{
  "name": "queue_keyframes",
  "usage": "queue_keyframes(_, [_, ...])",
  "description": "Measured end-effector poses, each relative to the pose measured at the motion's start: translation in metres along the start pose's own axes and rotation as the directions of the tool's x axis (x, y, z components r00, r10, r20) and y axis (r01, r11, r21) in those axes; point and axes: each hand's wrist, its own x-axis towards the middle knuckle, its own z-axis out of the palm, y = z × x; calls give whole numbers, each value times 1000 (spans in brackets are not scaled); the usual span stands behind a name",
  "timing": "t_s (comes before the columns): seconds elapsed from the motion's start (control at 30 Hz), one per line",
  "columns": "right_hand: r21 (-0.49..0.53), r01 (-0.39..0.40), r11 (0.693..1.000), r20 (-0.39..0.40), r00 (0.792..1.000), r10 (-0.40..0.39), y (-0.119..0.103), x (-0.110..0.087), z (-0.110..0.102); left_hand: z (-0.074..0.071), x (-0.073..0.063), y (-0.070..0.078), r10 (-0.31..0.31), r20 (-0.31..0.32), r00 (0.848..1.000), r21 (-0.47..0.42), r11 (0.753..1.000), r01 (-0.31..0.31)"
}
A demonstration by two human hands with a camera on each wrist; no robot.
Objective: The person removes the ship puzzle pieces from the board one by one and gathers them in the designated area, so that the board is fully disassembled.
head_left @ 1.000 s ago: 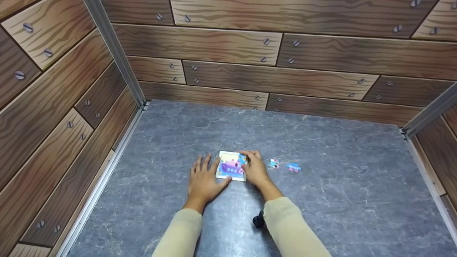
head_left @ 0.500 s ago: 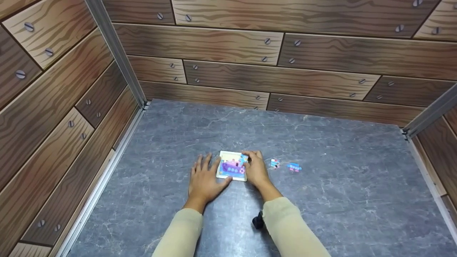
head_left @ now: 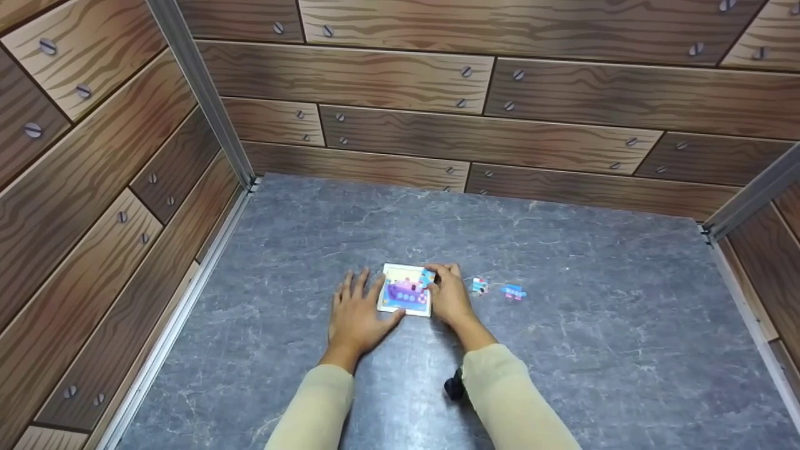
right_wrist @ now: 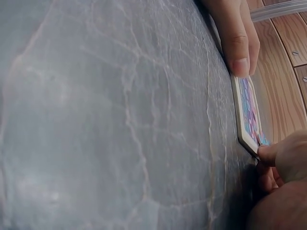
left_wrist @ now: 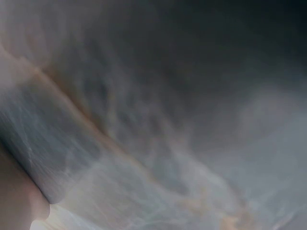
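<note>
A small jigsaw puzzle [head_left: 400, 292] with a white frame and a purple ship picture lies flat on the grey marbled surface. My left hand [head_left: 357, 315] rests at its left side with fingers spread, the thumb on the frame's near edge. Between thumb and fingers, my right hand [head_left: 449, 299] pinches a blue puzzle piece [head_left: 427, 278] over the top right corner of the frame. In the right wrist view, the frame [right_wrist: 244, 115] shows edge-on, my left thumb at its far end and my right fingers at its near corner. The left wrist view is mostly blurred.
Two loose puzzle pieces lie right of my right hand: a white-and-blue piece [head_left: 480, 286] and a blue-and-pink piece [head_left: 514, 292]. Wood-patterned walls [head_left: 400, 81] with metal corner strips enclose the surface. A black object [head_left: 454, 386] sits by my right sleeve.
The blue piece in my right hand has shifted and turned slightly at the frame's top right corner. My left hand and the loose pieces stay in place.
</note>
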Motion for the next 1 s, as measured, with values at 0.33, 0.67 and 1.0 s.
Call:
queue_keyframes(0.33, [31,-27,999,29,999,26,0,1,-2,-1,0,0,0,3,1000,-4,1000,0])
queue_keyframes(0.67, [81,3,997,62,998,-8,3,-3,-10,2,-2,-2,-1,-9,1000,-14,1000,1])
queue_keyframes(1.0, [161,46,986,59,997,-56,2,-8,-37,1,-1,-1,8,-20,1000,-19,1000,-8])
